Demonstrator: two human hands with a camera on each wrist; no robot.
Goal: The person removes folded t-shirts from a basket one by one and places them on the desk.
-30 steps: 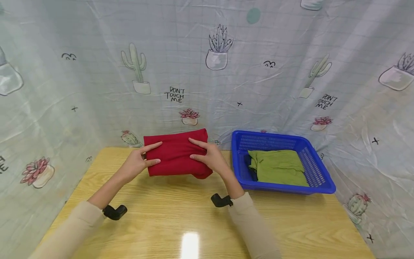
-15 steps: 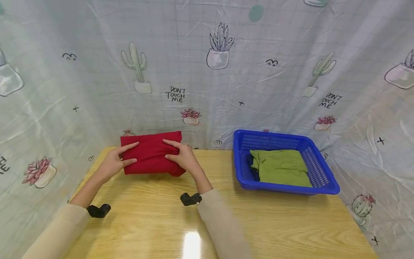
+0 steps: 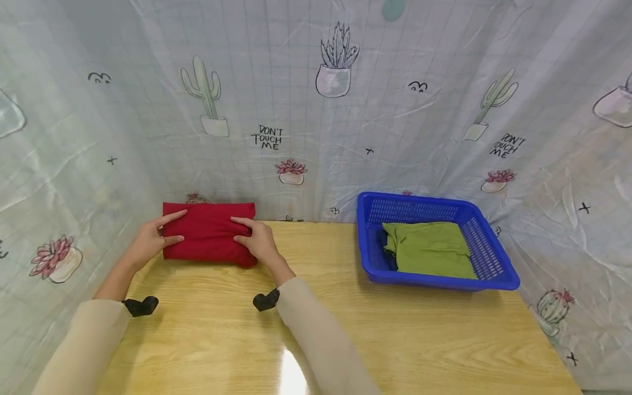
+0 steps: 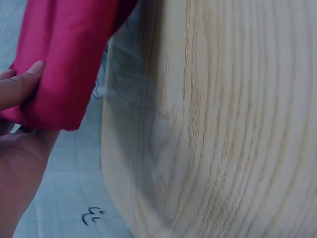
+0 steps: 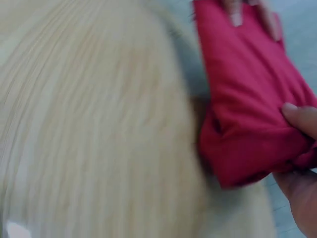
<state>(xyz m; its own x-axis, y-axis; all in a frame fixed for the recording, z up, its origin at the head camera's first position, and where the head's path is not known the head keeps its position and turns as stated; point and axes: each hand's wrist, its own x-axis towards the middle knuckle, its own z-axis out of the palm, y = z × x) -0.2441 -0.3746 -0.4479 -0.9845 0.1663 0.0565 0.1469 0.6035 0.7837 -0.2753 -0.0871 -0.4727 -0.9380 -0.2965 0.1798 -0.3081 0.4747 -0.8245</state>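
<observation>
The folded red cloth (image 3: 209, 233) is well to the left of the blue perforated plastic basket (image 3: 424, 282), about as far back as it, near the table's rear edge. Whether its underside touches the wood cannot be told for certain; the left wrist view shows a shadow on the board and a gap at one end, so part of it looks raised.

The left hand (image 3: 148, 241) grips the end farther from the basket, thumb on the upper face and other fingers tucked around the edge. The right hand (image 3: 261, 241) pinches the end nearer the basket the same way. There a rounded corner droops loose, and the right wrist view shows bunched layers. The likeliest trouble is there: if this corner catches on the wood, or the thumb slips from the uneven layers, the fold could open or skew. Letting go on one side first could also twist it.

Behind the cloth, the cactus-print curtain (image 3: 306, 120) is close enough that pushing farther back might crumple the packet against it or carry it past the edge of the wooden table (image 3: 395, 340).

Inside the basket, the olive-green cloth (image 3: 434, 249) lies folded, apart from both hands.
</observation>
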